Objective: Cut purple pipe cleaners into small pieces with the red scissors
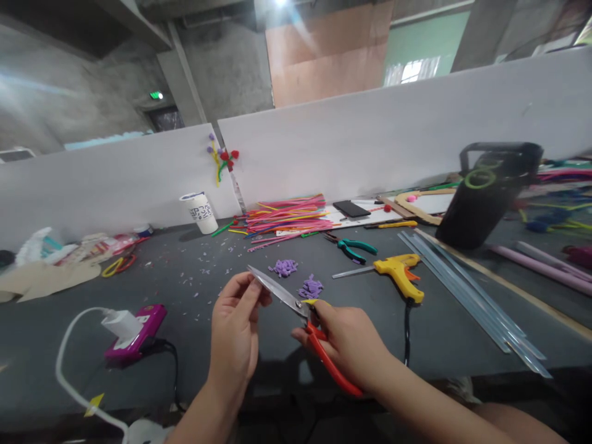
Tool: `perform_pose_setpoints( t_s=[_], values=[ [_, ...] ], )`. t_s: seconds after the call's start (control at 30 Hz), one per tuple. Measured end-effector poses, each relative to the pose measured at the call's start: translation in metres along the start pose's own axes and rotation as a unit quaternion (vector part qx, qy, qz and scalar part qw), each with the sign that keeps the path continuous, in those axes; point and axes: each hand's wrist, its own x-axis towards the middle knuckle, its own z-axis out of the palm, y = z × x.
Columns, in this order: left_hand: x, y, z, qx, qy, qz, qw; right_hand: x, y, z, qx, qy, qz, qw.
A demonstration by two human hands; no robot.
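Note:
My right hand (342, 339) grips a pair of scissors (283, 295) with red and yellow handles. Their blades point up and left, and the tips lie close by the fingers of my left hand (238, 320). Thumb and fingertips of that left hand are pinched together; whatever they hold is too small or hidden to name. Just beyond the blades, two little heaps of short purple pieces, one farther back (283, 267) and one nearer (311, 287), rest on the dark table (194, 333).
A yellow glue gun (398, 274), teal-handled pliers (354, 248) and clear glue sticks (467, 296) lie to the right, near a black jug (485, 197). Behind are colored pipe cleaners (287, 216) and a white cup (200, 213). A magenta power strip (139, 336) sits at left.

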Motion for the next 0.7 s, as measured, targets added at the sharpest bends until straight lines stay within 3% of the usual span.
perform_pose_setpoints(
  t_s=[0.1, 0.3, 0.7],
  values=[
    [-0.0002, -0.0001, 0.0003, 0.007, 0.002, 0.008, 1.000, -0.0002, -0.0009, -0.0011, 0.009, -0.003, 0.007, 1.000],
    [0.0030, -0.0001, -0.0002, -0.044, -0.016, -0.036, 0.998, 0.0001, -0.0015, -0.0031, 0.010, -0.012, 0.016, 1.000],
    [0.0038, 0.0012, 0.0000, -0.036, -0.024, -0.033, 0.999, -0.0006, -0.0008, -0.0043, 0.019, 0.004, 0.027, 0.999]
  ],
)
